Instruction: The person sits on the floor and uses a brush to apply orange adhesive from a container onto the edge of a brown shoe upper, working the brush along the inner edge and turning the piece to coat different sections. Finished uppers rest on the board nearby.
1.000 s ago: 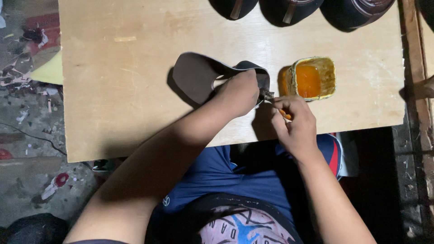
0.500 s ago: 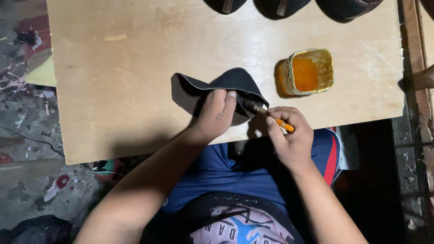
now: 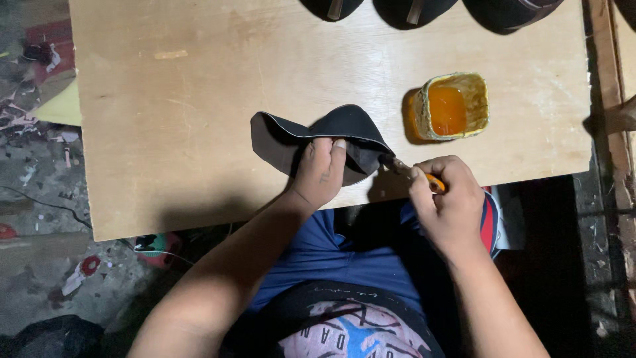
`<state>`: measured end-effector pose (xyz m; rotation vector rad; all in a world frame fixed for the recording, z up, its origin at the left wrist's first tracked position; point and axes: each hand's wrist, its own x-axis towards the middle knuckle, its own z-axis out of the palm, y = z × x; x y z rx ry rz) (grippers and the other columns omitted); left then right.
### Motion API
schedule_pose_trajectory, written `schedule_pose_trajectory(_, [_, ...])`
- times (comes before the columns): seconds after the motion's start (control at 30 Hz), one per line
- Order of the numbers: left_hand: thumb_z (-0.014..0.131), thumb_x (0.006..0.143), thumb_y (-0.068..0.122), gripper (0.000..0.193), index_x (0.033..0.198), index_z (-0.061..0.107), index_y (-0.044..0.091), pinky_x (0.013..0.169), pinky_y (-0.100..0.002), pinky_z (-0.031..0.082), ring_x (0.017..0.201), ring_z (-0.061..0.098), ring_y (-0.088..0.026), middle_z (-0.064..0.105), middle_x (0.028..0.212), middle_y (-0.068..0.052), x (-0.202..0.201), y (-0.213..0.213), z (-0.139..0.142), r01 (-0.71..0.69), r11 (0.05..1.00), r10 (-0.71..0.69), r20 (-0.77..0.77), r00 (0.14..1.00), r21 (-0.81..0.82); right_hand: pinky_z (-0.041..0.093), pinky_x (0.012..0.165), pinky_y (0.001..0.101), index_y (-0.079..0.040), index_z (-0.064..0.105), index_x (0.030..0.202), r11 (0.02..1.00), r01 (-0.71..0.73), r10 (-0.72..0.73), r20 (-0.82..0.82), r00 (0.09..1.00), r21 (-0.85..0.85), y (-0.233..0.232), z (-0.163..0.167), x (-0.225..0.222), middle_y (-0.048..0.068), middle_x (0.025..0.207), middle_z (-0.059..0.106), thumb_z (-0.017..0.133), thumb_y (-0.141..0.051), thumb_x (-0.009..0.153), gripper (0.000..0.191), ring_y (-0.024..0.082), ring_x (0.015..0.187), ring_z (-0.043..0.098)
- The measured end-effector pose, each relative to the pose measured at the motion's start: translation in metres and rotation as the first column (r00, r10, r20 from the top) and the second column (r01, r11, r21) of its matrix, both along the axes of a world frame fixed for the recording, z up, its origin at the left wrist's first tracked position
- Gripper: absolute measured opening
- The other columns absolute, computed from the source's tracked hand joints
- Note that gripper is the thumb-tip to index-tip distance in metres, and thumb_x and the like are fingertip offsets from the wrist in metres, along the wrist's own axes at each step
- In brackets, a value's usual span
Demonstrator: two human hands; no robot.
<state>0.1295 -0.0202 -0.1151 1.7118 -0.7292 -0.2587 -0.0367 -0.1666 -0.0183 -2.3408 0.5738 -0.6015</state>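
Observation:
A curved black piece of shoe upper with a grey inner face lies on the wooden board near its front edge. My left hand presses down on it, fingers over its lower edge. My right hand grips a small brush with an orange handle, and the brush tip touches the piece's right edge. A yellow-crusted tub of orange glue stands just beyond my right hand.
Three dark shoe parts sit along the board's far edge. A wooden slat runs down the right side. Scraps and litter cover the floor to the left. My blue shorts show below the board.
The brush has come away from the glue tub to the black piece's right edge. My left hand has slid down the piece, which now lies folded with its black face up.

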Motion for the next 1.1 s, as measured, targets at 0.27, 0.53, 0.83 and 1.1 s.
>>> schedule_pose_trajectory(0.27, [0.050,0.105,0.013,0.021,0.119,0.054,-0.003,0.084,-0.047,0.051,0.097,0.065,-0.042,0.066,0.106,-0.025,0.001,-0.002,-0.003,0.004,0.999,-0.005,0.023,1.000,0.046,0.055,0.084,0.0344,0.001,0.059,0.107,0.992,-0.121,0.127,0.178,0.976,-0.043,0.011,0.000,0.007,0.017,0.105,0.067,0.072,-0.001,0.099,0.015,0.029,0.094,0.069])
schedule_pose_trajectory(0.53, [0.051,0.104,0.010,0.017,0.116,0.053,-0.002,0.084,-0.043,0.054,0.094,0.068,-0.036,0.068,0.104,-0.021,0.004,-0.004,-0.006,-0.016,1.000,0.015,-0.038,0.999,-0.006,0.054,0.083,0.0336,0.000,0.062,0.107,0.981,0.097,-0.065,0.185,0.981,-0.170,0.015,0.014,-0.023,0.017,0.106,0.068,0.074,0.002,0.101,0.013,0.026,0.091,0.068])
schedule_pose_trajectory(0.83, [0.054,0.103,0.009,0.016,0.118,0.054,0.003,0.089,-0.040,0.057,0.104,0.073,-0.032,0.071,0.116,-0.017,0.005,0.028,0.042,-0.084,0.996,0.080,0.130,0.988,0.021,0.064,0.081,0.0380,0.001,0.052,0.117,0.811,0.098,-0.386,0.402,0.831,0.577,-0.001,-0.011,-0.061,0.016,0.104,0.067,0.060,0.001,0.113,0.010,0.022,0.092,0.072])
schedule_pose_trajectory(1.1, [0.062,0.092,0.017,0.041,0.128,0.057,-0.001,0.080,-0.045,0.055,0.099,0.067,-0.041,0.059,0.134,-0.020,-0.050,0.045,0.081,0.004,0.959,-0.073,0.234,0.969,0.285,0.064,0.075,0.0438,0.002,0.050,0.120,0.733,0.060,-0.474,0.446,0.759,0.677,-0.018,-0.021,-0.072,0.017,0.101,0.063,0.053,0.006,0.113,0.008,0.027,0.091,0.071])
